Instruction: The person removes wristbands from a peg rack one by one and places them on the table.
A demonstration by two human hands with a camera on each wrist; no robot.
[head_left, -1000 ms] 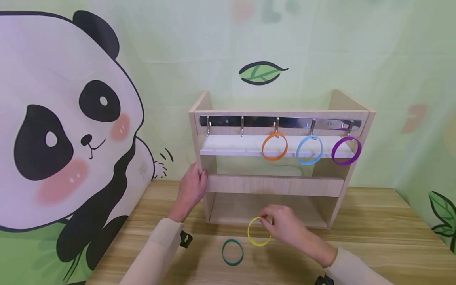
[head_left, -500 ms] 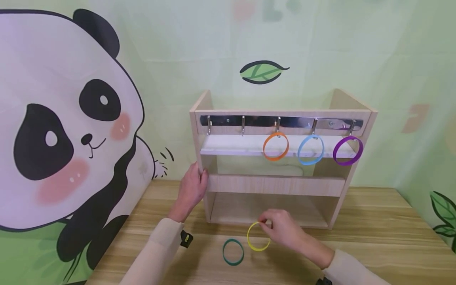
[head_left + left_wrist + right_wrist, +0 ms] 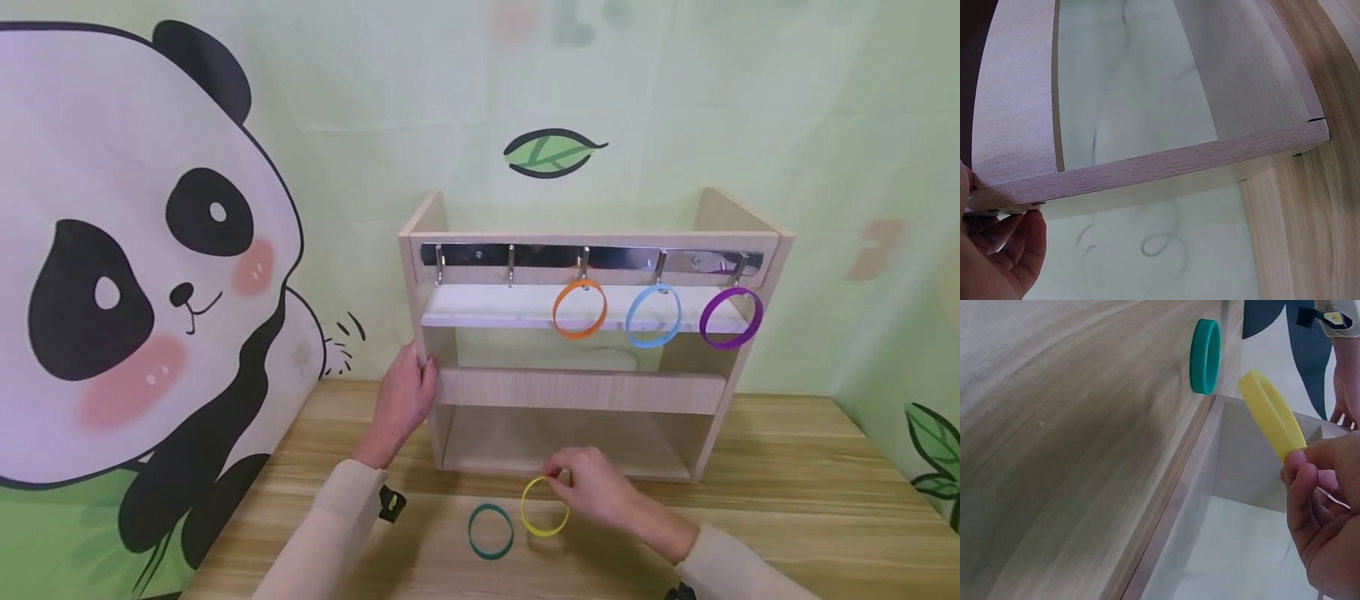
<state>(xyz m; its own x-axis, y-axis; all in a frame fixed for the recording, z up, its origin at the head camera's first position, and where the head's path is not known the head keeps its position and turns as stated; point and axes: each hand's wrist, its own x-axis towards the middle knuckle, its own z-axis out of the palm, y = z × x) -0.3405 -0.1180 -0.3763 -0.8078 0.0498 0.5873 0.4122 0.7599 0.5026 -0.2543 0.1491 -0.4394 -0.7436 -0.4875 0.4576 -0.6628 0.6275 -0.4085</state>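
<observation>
My right hand (image 3: 596, 490) pinches a yellow wristband (image 3: 545, 532) between thumb and fingertips, in front of the wooden rack's lower edge. In the right wrist view the yellow wristband (image 3: 1269, 412) stands out from the fingertips, above the table. On the tabletop just left of it lies a green wristband (image 3: 491, 554). My left hand (image 3: 405, 396) grips the left side panel of the wooden rack (image 3: 577, 392); in the left wrist view its fingers (image 3: 1034, 250) curl behind that panel. Orange (image 3: 556, 315), light blue (image 3: 630, 321) and purple (image 3: 756, 321) wristbands hang from the rack's hooks.
A metal hook strip (image 3: 551, 256) runs across the rack's top front, with two bare hooks at left. Below it is a white shelf (image 3: 487, 304). The wood-grain table (image 3: 810, 467) meets a green printed backdrop (image 3: 847, 333) with a large panda at left.
My right hand has moved down and slightly toward me with the yellow wristband in its fingers. The left hand stays on the side panel, and the green wristband lies where it was.
</observation>
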